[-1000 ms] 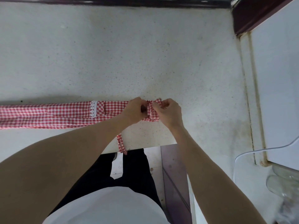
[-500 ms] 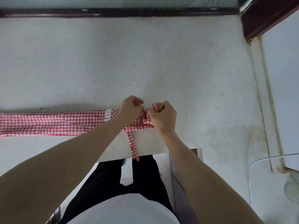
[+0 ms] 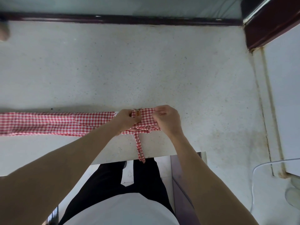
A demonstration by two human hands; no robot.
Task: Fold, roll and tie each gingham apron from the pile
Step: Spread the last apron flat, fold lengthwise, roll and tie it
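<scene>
Mid-frame on the worktop [image 3: 178,65], your left hand [image 3: 125,121] and right hand [image 3: 167,118] both pinch the apron [image 3: 56,123] at its right end, which looks thicker than a second ago, so rolling's underway; tie strap [image 3: 140,148] dangles off the edge.

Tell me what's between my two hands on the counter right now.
In the head view, the rolled end of the red gingham apron lies between the left hand and the right hand, and both hands grip it. A small orange tag shows there.
</scene>
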